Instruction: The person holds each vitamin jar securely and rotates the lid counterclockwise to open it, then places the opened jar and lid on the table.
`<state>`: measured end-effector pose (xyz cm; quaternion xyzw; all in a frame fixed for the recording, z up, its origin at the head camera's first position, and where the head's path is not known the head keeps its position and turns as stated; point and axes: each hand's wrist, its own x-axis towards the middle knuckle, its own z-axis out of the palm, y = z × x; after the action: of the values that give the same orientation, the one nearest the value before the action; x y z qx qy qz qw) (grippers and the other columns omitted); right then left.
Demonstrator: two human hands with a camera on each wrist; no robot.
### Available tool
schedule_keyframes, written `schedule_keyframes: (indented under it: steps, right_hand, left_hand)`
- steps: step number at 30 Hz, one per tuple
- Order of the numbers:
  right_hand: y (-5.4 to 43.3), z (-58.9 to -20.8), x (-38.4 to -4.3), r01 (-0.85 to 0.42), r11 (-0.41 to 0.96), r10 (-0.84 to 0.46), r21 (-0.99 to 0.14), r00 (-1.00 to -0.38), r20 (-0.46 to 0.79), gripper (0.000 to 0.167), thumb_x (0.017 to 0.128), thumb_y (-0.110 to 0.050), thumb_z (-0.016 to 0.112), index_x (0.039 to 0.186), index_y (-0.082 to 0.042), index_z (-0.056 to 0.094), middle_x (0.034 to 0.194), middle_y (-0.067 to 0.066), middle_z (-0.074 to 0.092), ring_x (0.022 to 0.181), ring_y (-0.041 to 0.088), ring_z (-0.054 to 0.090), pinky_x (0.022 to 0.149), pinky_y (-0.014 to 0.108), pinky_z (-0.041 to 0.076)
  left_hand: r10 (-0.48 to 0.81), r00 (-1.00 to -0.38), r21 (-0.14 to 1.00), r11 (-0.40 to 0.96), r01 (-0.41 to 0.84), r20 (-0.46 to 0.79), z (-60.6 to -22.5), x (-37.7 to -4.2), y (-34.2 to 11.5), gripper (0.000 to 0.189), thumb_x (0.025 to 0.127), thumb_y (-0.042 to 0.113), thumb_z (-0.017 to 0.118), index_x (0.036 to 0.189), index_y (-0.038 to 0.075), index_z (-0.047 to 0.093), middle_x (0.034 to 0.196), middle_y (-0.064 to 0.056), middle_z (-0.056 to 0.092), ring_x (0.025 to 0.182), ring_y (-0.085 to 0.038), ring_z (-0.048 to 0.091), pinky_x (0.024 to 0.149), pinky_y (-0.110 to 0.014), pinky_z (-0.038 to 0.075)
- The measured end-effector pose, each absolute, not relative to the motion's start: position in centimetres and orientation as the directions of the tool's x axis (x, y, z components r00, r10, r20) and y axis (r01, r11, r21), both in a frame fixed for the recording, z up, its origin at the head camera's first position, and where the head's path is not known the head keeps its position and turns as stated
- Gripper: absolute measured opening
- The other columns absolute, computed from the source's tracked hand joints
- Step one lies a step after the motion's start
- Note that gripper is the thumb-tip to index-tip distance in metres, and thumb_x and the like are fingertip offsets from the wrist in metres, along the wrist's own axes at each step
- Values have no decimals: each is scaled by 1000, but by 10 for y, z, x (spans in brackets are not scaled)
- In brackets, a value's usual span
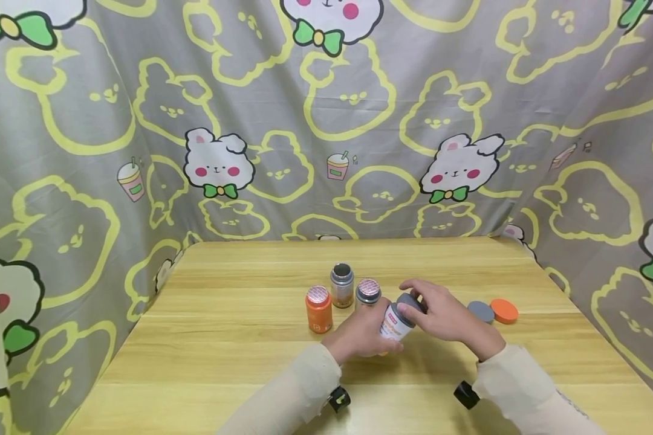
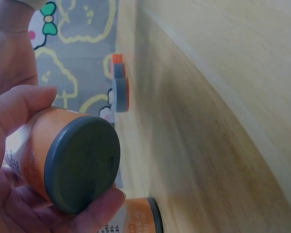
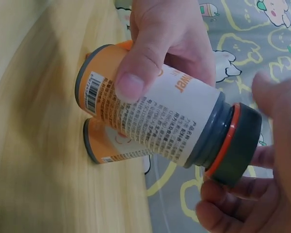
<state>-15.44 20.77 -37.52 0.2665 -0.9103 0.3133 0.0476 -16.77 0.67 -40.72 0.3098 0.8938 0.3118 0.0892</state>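
Observation:
My left hand [image 1: 361, 332] grips a supplement bottle [image 1: 396, 325] with a white and orange label round its body. The bottle is tilted, its neck leaning towards my right hand [image 1: 443, 309]. Fingers and thumb of the right hand pinch a dark grey lid [image 3: 242, 145] at the bottle's mouth. An orange ring shows inside the lid's edge, beside the grey neck. In the left wrist view the bottle's dark base [image 2: 85, 162] faces the camera. Just behind the left hand stands another bottle [image 1: 368, 291], topped with a silver foil seal and partly hidden.
An orange bottle [image 1: 319, 311] with a foil seal stands to the left. Behind it is a grey bottle [image 1: 341, 287] with a dark open mouth. A grey lid [image 1: 480, 312] and an orange lid [image 1: 504, 311] lie right of my right hand. Patterned curtain surrounds the wooden table [image 1: 223, 314].

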Motion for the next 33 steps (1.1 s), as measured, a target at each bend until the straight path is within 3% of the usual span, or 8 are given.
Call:
schedule_keyframes:
  steps: [7, 12, 15, 20, 23, 26, 30, 33]
  right_hand:
    - [207, -373, -153, -547, 643, -491, -536, -831, 261, 39, 94, -21, 63, 127, -3, 53, 100, 2, 59, 74, 10, 54, 61, 27, 48]
    - [205, -374, -153, -514, 680, -445, -523, -856, 263, 41, 96, -30, 61, 126, -4, 53, 97, 2, 58, 71, 8, 54, 60, 27, 47]
    - [205, -375, -153, -521, 670, -454, -529, -851, 263, 37, 96, -26, 61, 125, -5, 53, 98, 2, 58, 73, 10, 53, 60, 27, 47]
    - [203, -376, -152, -555, 654, -482, -514, -829, 283, 42, 95, -23, 61, 131, -4, 49, 114, 8, 58, 89, 17, 57, 71, 36, 50]
    - [202, -375, -153, -518, 692, -450, -502, -854, 260, 43, 97, -33, 59, 128, -4, 51, 105, 5, 61, 86, 14, 58, 71, 36, 50]
    - [203, -375, -153, -501, 690, -452, -522, -862, 231, 40, 97, -33, 58, 126, -5, 52, 96, 0, 61, 80, 10, 58, 67, 32, 50]
    - [205, -376, -154, -551, 650, -495, -523, -830, 258, 43, 96, -25, 61, 132, -4, 49, 109, 7, 62, 86, 13, 60, 70, 33, 50]
    - [204, -374, -153, -537, 669, -474, -514, -841, 262, 45, 96, -29, 61, 130, -3, 50, 110, 10, 63, 85, 14, 61, 69, 33, 51]
  left_hand:
    - [603, -798, 604, 631, 487, 14, -408, -168, 6, 59, 73, 33, 85, 116, 12, 50, 86, 7, 55, 70, -4, 54, 64, -21, 47]
    - [609, -793, 606, 621, 497, 26, -409, -168, 7, 60, 73, 33, 85, 117, 12, 51, 87, 7, 55, 72, -3, 54, 65, -21, 47]
    - [611, -791, 602, 620, 503, 31, -410, -169, 7, 60, 73, 34, 85, 117, 11, 50, 88, 7, 55, 72, -3, 54, 65, -21, 47]
    - [602, -798, 592, 633, 499, 28, -411, -169, 7, 61, 73, 35, 85, 118, 12, 50, 87, 8, 55, 72, -3, 54, 65, -21, 47]
    - [605, -796, 594, 628, 503, 35, -410, -169, 7, 62, 73, 35, 84, 120, 11, 50, 88, 8, 56, 72, -3, 54, 65, -21, 47]
    - [606, -795, 595, 627, 503, 32, -408, -169, 8, 62, 74, 36, 84, 119, 11, 50, 88, 7, 55, 72, -3, 54, 64, -20, 46]
    - [601, -799, 589, 635, 500, 30, -409, -168, 7, 62, 73, 35, 85, 118, 11, 50, 87, 7, 55, 72, -3, 54, 66, -20, 47]
    - [605, -796, 594, 626, 505, 39, -410, -169, 7, 62, 73, 34, 85, 118, 11, 50, 88, 7, 55, 73, -3, 54, 67, -21, 47]
